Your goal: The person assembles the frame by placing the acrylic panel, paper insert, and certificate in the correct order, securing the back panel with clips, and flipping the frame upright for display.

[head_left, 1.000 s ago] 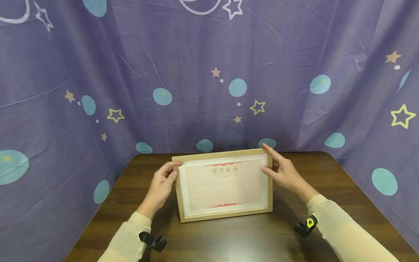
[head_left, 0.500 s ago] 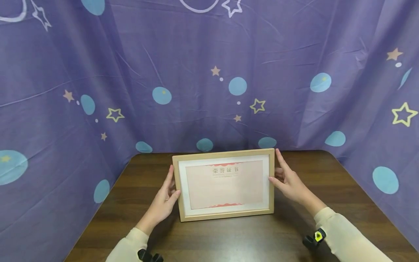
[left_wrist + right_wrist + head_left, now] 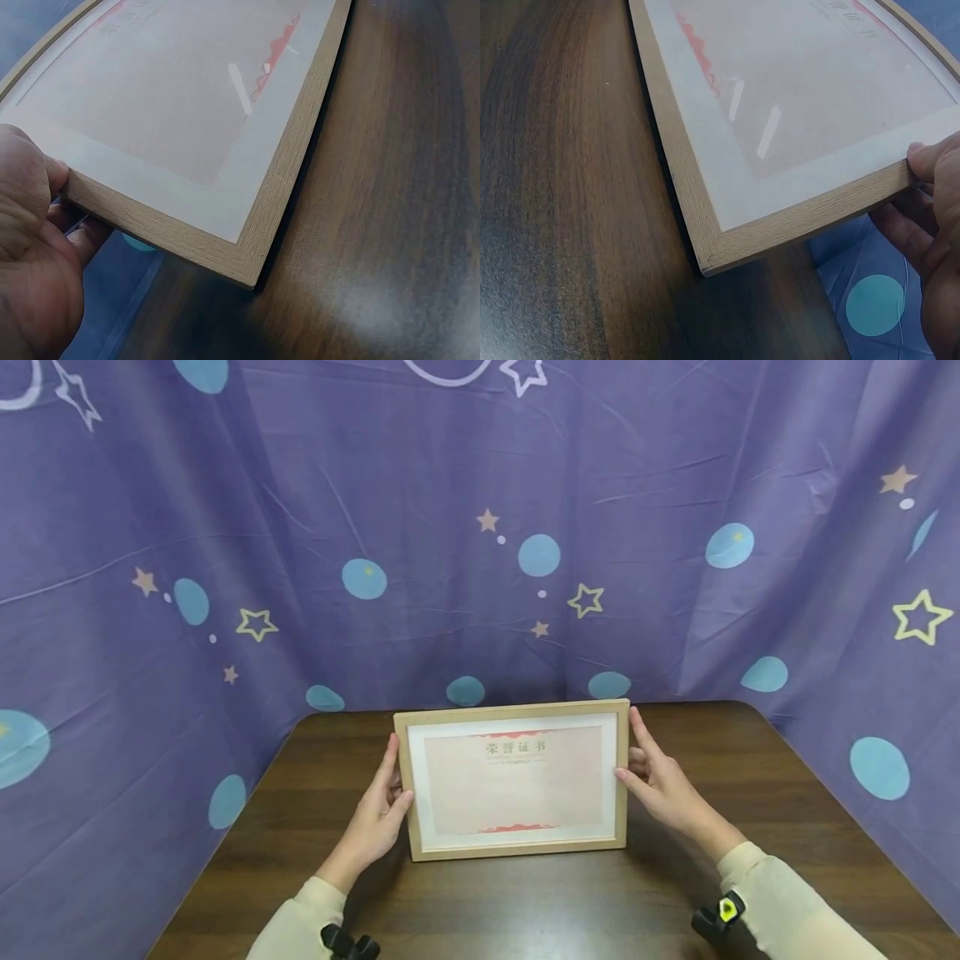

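Observation:
A light wooden picture frame (image 3: pixel 517 852) stands nearly upright on the table, its front facing me. Inside it, a white mat surrounds a pale pink certificate (image 3: pixel 517 793) with red trim and Chinese characters at the top. My left hand (image 3: pixel 371 818) grips the frame's left side, thumb at the front edge and fingers reaching behind. On the opposite side, my right hand (image 3: pixel 667 789) pinches the edge the same way, its index finger pointing up along the side. Both wrist views show the thumb on the wooden border (image 3: pixel 135 210) and the other fingers partly hidden behind it.
The dark brown wooden table (image 3: pixel 525 910) extends around the frame on all sides. A purple curtain (image 3: pixel 435 635) with stars and blue dots hangs behind the table and along both sides. Black cameras (image 3: pixel 718 917) are strapped at both wrists.
Both hands have shifted from the frame's upper corners down and outward to its sides, mostly in the first half second. The frame has stayed nearly in place.

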{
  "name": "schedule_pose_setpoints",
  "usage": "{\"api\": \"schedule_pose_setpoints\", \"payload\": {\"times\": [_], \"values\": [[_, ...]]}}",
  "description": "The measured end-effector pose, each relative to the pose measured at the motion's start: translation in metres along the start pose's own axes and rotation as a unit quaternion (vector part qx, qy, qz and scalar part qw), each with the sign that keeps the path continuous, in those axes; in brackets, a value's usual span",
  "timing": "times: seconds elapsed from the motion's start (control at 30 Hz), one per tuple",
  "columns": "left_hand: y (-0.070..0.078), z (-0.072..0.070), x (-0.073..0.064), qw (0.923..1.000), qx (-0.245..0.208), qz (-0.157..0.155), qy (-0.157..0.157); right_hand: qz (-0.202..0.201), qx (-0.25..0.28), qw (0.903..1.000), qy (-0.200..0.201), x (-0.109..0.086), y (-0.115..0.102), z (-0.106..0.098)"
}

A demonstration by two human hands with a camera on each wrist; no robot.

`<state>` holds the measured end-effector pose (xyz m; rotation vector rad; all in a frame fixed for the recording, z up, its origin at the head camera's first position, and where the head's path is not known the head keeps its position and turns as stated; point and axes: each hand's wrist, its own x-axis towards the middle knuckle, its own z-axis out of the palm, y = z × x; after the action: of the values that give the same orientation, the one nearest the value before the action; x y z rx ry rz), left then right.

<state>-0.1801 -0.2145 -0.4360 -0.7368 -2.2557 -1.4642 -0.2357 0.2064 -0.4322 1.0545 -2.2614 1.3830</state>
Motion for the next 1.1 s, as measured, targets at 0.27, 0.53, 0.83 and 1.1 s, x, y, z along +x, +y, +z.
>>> {"api": "schedule_pose_setpoints", "payload": {"times": [0.27, 0.53, 0.83, 1.1], "values": [[0.002, 0.004, 0.006, 0.9993, -0.017, -0.033, -0.009, -0.006, -0.037, 0.9992, 0.014, 0.003, -0.006, -0.002], [-0.003, 0.008, 0.011, 0.9991, -0.008, -0.039, -0.016, 0.017, -0.034, 0.9991, 0.02, 0.003, -0.001, -0.003], [-0.04, 0.012, 0.003, 0.9902, 0.022, -0.137, 0.019, 0.102, -0.045, 0.9934, 0.026, -0.004, 0.021, 0.002], [-0.028, -0.01, -0.007, 0.9785, 0.191, -0.074, 0.027, 0.119, -0.149, 0.9814, 0.024, -0.024, 0.036, -0.013]]}}
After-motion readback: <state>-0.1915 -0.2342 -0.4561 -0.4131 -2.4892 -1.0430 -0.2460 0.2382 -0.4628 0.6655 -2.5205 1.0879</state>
